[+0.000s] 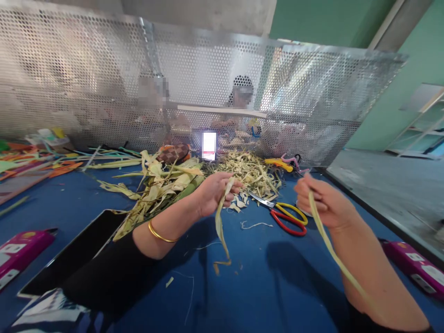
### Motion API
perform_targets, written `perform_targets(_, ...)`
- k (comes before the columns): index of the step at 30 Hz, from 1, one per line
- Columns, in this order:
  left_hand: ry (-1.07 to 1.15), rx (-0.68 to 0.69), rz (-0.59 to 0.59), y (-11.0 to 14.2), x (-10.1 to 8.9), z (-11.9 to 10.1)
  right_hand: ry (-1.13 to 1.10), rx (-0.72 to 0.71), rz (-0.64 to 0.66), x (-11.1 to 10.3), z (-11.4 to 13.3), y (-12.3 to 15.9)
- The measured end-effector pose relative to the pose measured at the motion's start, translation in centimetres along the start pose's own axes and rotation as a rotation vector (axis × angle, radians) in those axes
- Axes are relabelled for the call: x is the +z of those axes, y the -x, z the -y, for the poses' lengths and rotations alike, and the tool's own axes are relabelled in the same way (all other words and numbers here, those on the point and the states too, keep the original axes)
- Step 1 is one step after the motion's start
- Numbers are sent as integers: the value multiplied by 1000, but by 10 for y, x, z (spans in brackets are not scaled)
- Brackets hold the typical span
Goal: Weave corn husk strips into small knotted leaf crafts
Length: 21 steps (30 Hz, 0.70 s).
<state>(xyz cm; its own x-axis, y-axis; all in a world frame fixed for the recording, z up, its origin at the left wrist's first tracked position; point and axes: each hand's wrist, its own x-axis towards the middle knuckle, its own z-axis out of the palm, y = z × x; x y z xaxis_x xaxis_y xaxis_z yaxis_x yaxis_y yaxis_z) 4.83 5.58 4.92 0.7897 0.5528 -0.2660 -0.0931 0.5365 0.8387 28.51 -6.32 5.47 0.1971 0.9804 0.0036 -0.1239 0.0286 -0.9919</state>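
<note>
My left hand (215, 193) is closed on a pale, dry husk strip (219, 224), whose curled brown end hangs down over the blue table. Off to the right, my right hand (321, 201) is pinched shut around a second, longer husk strip (329, 245) that trails down along my forearm. The two hands are well apart. Between them lie scissors (289, 217) with one yellow and one red handle, blades pointing left. Beyond the hands is a heap of husk scraps (251, 173). A bundle of whole corn husks (163, 180) lies beside my left forearm.
A black tablet-like panel (74, 249) and a magenta box (26, 249) lie at left; another magenta box (416, 268) is far right. Behind stand a lit phone (209, 145) and a perforated metal screen (208, 69), with people beyond. A yellow-handled tool (279, 163) lies back right.
</note>
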Motion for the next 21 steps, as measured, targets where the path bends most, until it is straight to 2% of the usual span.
perform_targets(4,40,22,-72,-1,3,4,402,257,420,30,-24,3)
perform_targets(6,-17,65,-152,-2,5,9,584,289,545,40,-34,1)
perform_targets(7,-50,92,-184,-3,7,11,656,293,563,43,-37,0)
perform_targets(10,-119,162,-219,-4,11,18,811,284,482,42,-41,-5)
perform_targets(13,-194,208,-252,0,17,21,845,60,248,40,-38,-10)
perform_targets(15,-239,236,-284,3,22,24,739,-104,87,45,-37,-11)
perform_targets(16,-249,247,-296,4,24,25,648,-135,44,51,-37,-11)
perform_targets(19,-258,273,-307,6,27,29,363,-69,67,74,-44,-6)
perform_targets(21,-255,297,-323,5,27,30,278,-18,89,89,-51,-1)
